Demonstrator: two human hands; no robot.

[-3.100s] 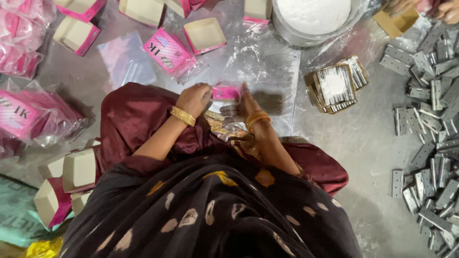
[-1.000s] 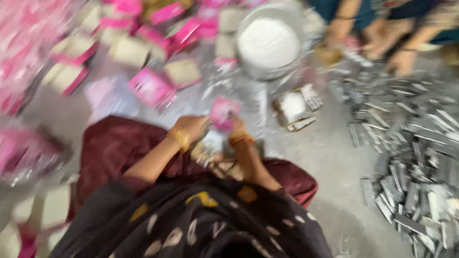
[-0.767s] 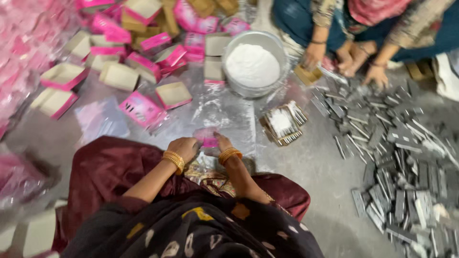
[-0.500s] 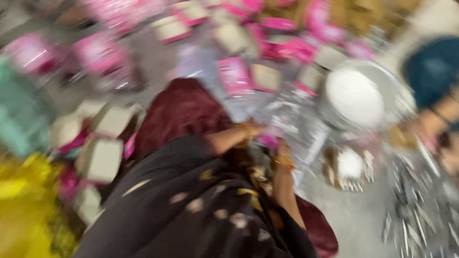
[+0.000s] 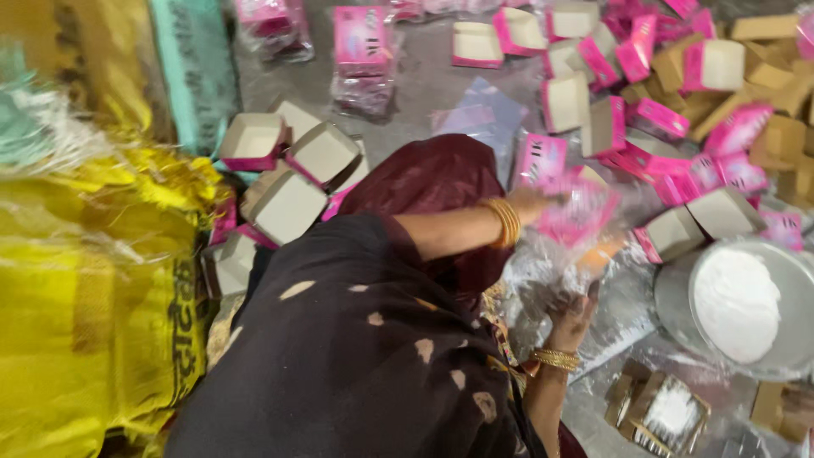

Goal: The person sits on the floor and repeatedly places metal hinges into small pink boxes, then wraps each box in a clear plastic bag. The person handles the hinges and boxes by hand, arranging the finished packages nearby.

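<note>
My left hand (image 5: 541, 203), with gold bangles at the wrist, reaches out over my maroon-draped knee (image 5: 432, 182) and grips a small pink box (image 5: 585, 210), which is blurred by motion. Below it my right hand (image 5: 574, 312), also wearing bangles, is raised with its fingers against crinkled clear plastic wrap (image 5: 543, 276) just under the pink box. Whether it grips the wrap is unclear. A dark spotted cloth (image 5: 356, 356) over my body fills the lower middle.
A steel bowl (image 5: 678, 293) of white powder stands at the right. A heap of pink boxes (image 5: 661, 119) and open cardboard trays (image 5: 284, 174) lies around. A yellow sack (image 5: 102, 297) fills the left. A small pack of white-dusted pieces (image 5: 666, 411) lies at bottom right.
The view has swung to the left, so the sack and trays now show. My left hand has carried the pink box out from my lap toward the heap of boxes.
</note>
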